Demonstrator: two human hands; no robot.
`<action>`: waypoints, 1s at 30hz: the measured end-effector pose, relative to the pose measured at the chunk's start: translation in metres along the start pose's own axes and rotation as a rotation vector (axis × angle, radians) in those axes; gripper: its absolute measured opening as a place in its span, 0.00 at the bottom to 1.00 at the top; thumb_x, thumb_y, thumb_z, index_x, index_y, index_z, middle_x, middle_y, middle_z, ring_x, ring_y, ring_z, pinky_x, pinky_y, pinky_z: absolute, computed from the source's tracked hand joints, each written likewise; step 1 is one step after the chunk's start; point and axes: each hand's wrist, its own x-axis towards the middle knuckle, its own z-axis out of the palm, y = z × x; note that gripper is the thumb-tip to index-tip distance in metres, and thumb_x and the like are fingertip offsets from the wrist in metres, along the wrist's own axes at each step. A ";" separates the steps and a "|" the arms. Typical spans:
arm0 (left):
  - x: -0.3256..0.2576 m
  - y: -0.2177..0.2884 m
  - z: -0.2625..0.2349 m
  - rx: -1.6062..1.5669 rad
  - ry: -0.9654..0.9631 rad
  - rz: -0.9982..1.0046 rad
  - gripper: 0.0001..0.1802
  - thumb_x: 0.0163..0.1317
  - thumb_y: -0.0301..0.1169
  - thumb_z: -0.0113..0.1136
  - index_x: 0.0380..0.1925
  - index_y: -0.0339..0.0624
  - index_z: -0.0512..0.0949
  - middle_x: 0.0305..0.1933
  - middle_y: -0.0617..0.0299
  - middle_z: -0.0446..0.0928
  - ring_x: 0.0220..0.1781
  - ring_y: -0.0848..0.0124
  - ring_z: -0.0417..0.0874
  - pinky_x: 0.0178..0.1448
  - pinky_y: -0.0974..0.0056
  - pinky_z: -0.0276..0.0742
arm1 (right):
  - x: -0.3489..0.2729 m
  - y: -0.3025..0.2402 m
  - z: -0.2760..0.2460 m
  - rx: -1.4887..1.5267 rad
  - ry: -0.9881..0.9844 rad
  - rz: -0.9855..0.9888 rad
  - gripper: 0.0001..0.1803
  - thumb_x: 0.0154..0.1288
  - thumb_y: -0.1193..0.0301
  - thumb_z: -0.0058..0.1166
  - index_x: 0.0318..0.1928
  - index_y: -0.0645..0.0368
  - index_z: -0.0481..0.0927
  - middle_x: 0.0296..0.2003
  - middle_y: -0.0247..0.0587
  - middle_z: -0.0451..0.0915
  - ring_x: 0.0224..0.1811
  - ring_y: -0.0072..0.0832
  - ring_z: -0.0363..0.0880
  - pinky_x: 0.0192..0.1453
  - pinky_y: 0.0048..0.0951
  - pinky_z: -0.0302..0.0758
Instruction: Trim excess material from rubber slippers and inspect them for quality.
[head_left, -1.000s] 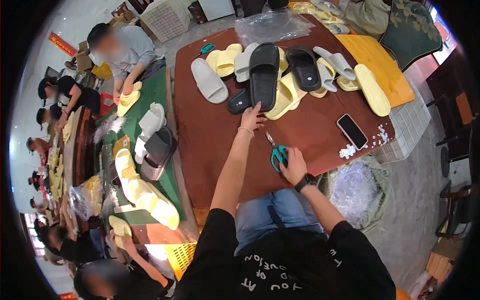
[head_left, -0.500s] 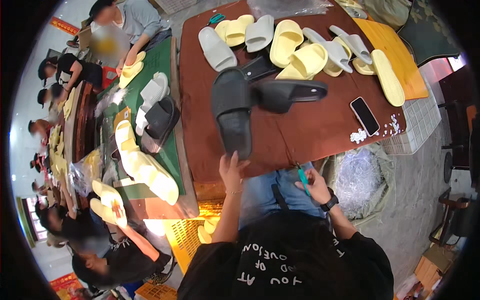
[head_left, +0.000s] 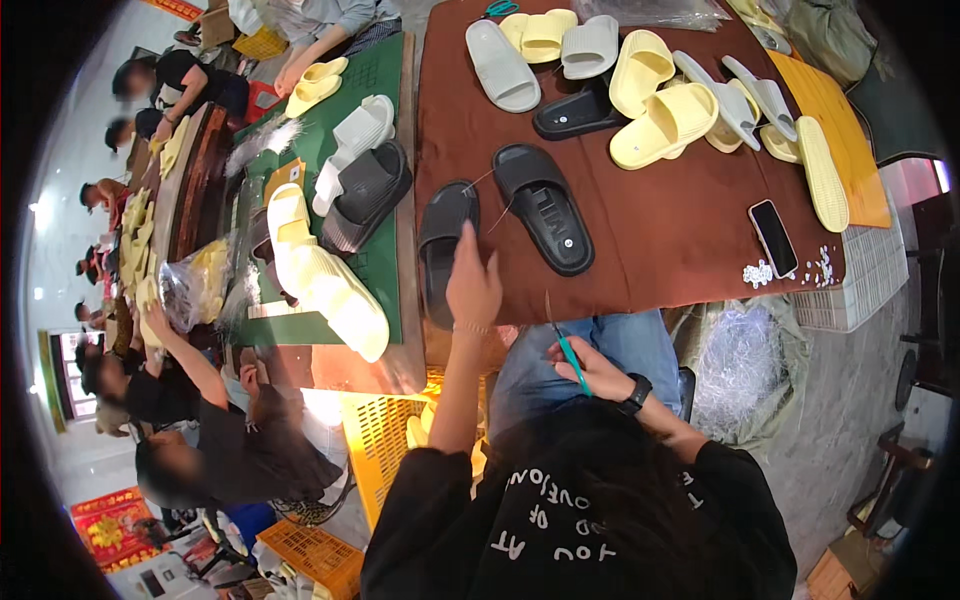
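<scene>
Two black slippers lie before me on the brown cloth-covered table. My left hand reaches over the left slipper, fingers stretched out and thumb apart, hiding part of it. Beside it the right slipper lies with its insole facing up. Thin, pale strands run between the two slippers. At the table's near edge, above my lap, my right hand is closed round teal-handled scissors. Their thin blades point away from me toward the table.
Yellow slippers, grey slippers and another black slipper lie farther back. A phone and small white pieces are at the right. A bag of clear scraps stands beside my lap. Other people work at the left.
The black slippers, one blurred and the other tipped sideways, now lie apart on the cloth. My left hand has moved onto the left one. My right hand keeps the scissors. The view has shifted.
</scene>
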 end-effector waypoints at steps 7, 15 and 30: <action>-0.010 0.001 0.018 -0.132 -0.125 -0.013 0.10 0.64 0.29 0.55 0.44 0.39 0.77 0.39 0.51 0.80 0.39 0.53 0.82 0.42 0.57 0.76 | 0.015 -0.016 -0.015 0.240 -0.036 0.202 0.29 0.68 0.50 0.54 0.57 0.59 0.69 0.48 0.33 0.73 0.49 0.20 0.73 0.52 0.23 0.69; -0.078 0.008 -0.013 -0.228 -0.036 -0.204 0.06 0.64 0.26 0.56 0.37 0.35 0.79 0.35 0.51 0.80 0.35 0.57 0.83 0.40 0.61 0.77 | 0.072 -0.013 -0.012 0.312 -0.289 0.403 0.29 0.66 0.42 0.51 0.49 0.55 0.76 0.37 0.28 0.75 0.38 0.15 0.76 0.39 0.18 0.71; -0.112 0.090 -0.044 -0.990 -1.246 -0.276 0.08 0.67 0.28 0.54 0.34 0.36 0.79 0.22 0.64 0.79 0.23 0.77 0.79 0.29 0.71 0.75 | 0.110 -0.037 -0.113 0.313 0.628 0.089 0.24 0.67 0.59 0.57 0.55 0.65 0.76 0.41 0.35 0.79 0.45 0.18 0.75 0.51 0.24 0.71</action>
